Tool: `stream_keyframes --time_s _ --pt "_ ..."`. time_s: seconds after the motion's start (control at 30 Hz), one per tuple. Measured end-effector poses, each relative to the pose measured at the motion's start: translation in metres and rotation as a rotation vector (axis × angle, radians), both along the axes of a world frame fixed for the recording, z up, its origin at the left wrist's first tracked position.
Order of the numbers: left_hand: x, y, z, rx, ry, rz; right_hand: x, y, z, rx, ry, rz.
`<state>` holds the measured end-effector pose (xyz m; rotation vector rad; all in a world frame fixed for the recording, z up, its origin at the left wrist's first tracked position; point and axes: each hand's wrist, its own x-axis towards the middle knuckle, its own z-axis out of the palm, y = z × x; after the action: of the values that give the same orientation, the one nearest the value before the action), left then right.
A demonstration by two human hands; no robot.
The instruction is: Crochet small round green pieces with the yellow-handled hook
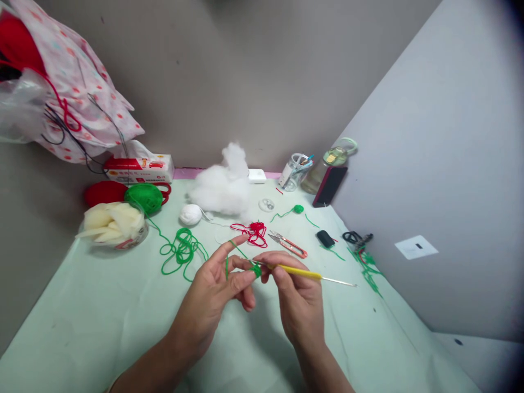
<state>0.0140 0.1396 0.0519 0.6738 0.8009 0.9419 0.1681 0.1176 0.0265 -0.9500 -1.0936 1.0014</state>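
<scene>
My left hand (223,281) pinches a small green crochet piece (256,270) between thumb and fingers. Green yarn runs over its raised index finger. Closed around the yellow handle of a crochet hook (301,272) is my right hand (301,295). One metal tip of the hook meets the green piece; the other end points out to the right. Loose green yarn (184,251) lies in loops left of my hands and leads back to a green ball (144,198). Just beyond my fingers are tangled red yarn (256,234) and orange-handled thread snips (289,244).
White stuffing (223,188) and a white yarn ball (190,214) sit at the back. A tissue box (141,169) and a bowl of cream-coloured material (114,225) stand left. To the right are a pen jar (292,172), bottle (317,176), phone (329,186) and black case (325,238).
</scene>
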Motion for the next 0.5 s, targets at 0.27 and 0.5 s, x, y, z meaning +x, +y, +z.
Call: stream_keyframes --time_s 0.27,0.5 --pt "-0.001 -0.002 0.003 0.014 -0.039 -0.009 -0.001 0.005 0.013 -0.140 0.261 0.024" --pt "-0.003 -0.004 0.003 0.040 -0.015 -0.002 0.002 0.003 0.014 -0.080 0.165 0.013"
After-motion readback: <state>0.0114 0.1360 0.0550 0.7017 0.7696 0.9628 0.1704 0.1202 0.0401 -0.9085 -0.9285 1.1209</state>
